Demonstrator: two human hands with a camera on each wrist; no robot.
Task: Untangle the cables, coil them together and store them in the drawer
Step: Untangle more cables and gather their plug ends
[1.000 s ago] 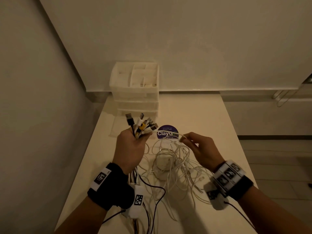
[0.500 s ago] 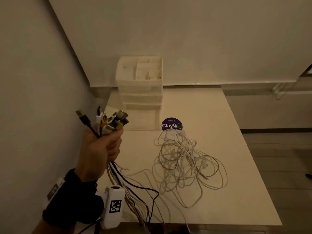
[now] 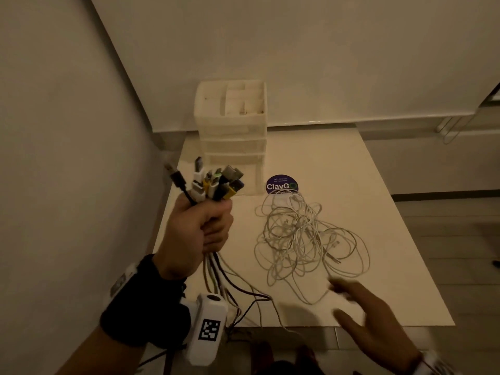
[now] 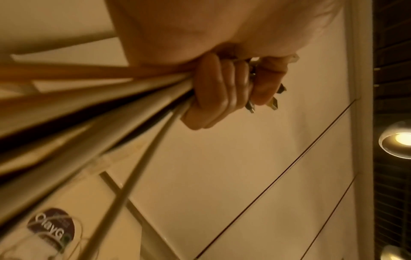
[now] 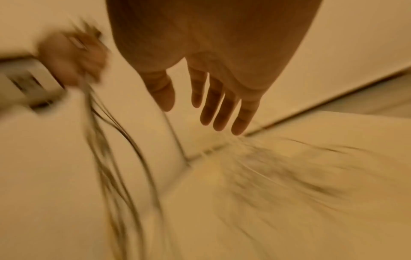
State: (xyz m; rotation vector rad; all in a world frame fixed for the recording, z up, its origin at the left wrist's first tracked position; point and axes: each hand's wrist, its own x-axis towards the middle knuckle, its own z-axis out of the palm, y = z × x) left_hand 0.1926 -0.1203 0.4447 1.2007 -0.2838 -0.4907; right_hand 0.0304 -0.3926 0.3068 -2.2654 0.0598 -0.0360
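My left hand point(image 3: 201, 228) is raised at the table's left side, fist curled round a bundle of cables point(image 3: 213, 182); their plugs fan out above the fist and the cords point(image 3: 224, 280) trail down over the front edge. The left wrist view shows the same fist point(image 4: 224, 88) round the cords point(image 4: 111, 114). A loose tangle of white cables point(image 3: 305, 234) lies on the white table point(image 3: 378, 212). My right hand point(image 3: 359, 318) hovers blurred above the front edge, fingers point(image 5: 222, 109) straight, holding nothing. The white drawer unit point(image 3: 232, 131) stands at the back left.
A round purple sticker point(image 3: 281, 184) is stuck to the table beside the drawer unit. Walls close in on the left and behind. Floor lies beyond the table's right and front edges.
My left hand lifted the bundle up and left, away from the tangle. My right hand let go of the white cable, left the view, and now returns low at the front, open.
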